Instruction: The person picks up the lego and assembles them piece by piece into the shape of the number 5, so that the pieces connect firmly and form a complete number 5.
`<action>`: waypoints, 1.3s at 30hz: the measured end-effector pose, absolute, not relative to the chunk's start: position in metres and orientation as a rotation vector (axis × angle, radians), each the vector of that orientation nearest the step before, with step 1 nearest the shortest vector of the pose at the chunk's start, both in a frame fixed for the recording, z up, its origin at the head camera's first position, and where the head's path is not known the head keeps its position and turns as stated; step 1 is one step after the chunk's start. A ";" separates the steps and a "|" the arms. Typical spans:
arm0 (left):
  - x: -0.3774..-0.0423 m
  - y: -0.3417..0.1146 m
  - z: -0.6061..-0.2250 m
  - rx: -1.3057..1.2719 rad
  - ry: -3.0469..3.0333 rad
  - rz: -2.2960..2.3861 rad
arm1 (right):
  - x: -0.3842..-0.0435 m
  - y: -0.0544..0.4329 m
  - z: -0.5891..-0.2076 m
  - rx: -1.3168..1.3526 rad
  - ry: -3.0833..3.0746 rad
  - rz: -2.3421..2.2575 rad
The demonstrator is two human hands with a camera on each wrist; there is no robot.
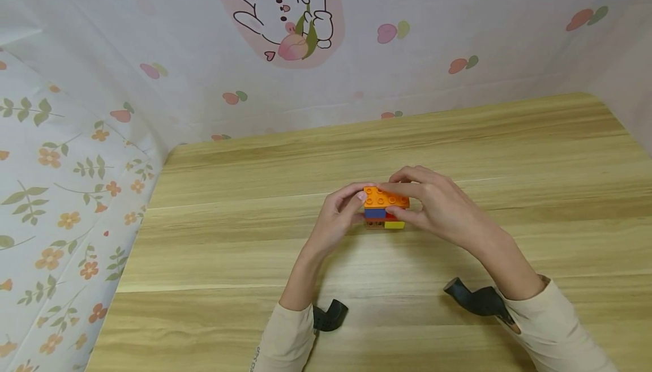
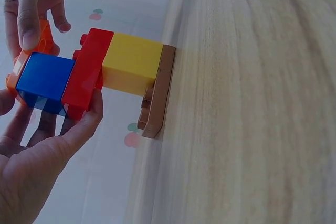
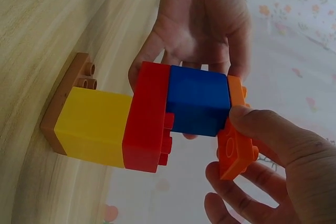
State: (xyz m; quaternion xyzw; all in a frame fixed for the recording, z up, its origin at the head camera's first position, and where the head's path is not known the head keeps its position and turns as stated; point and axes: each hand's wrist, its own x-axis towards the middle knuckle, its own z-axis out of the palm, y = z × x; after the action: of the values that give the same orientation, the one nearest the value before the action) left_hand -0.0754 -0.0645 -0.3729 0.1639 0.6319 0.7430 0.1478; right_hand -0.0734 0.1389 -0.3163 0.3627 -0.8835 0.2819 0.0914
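Note:
A stack of toy building bricks stands on the table between both hands. At its base is a flat brown plate [image 2: 163,93]. On that sits a yellow brick [image 3: 94,127], then a longer red brick [image 3: 146,119], then a blue brick [image 3: 198,100]. A flat orange plate [image 1: 384,197] tops the blue brick and juts past it on the right. My left hand [image 1: 331,219] grips the stack's left side, fingers round the blue and red bricks, thumb at the orange plate. My right hand [image 1: 443,205] pinches the jutting end of the orange plate, thumb on its near side.
The stack rests on a wood-grain table [image 1: 229,259]. Dark curved mounts [image 1: 479,299] stick out from both sleeves near the wrists. A white patterned cloth [image 1: 433,38] hangs behind the table, and a floral one [image 1: 66,219] at the left.

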 end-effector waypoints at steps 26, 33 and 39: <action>-0.076 -0.065 -0.373 0.485 1.790 2.151 | -0.073 0.140 -0.321 1.075 -2.593 0.836; -0.076 -0.065 -0.373 0.494 1.787 2.152 | -0.074 0.140 -0.323 1.069 -2.557 0.833; -0.077 -0.065 -0.374 0.495 1.788 2.155 | -0.074 0.140 -0.325 1.078 -2.543 0.849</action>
State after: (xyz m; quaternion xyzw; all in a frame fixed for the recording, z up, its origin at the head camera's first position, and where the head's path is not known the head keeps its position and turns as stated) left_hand -0.0766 -0.0650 -0.3738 0.1721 0.6218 0.7495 0.1484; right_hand -0.0744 0.1396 -0.3246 0.3701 -0.8731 0.2916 0.1254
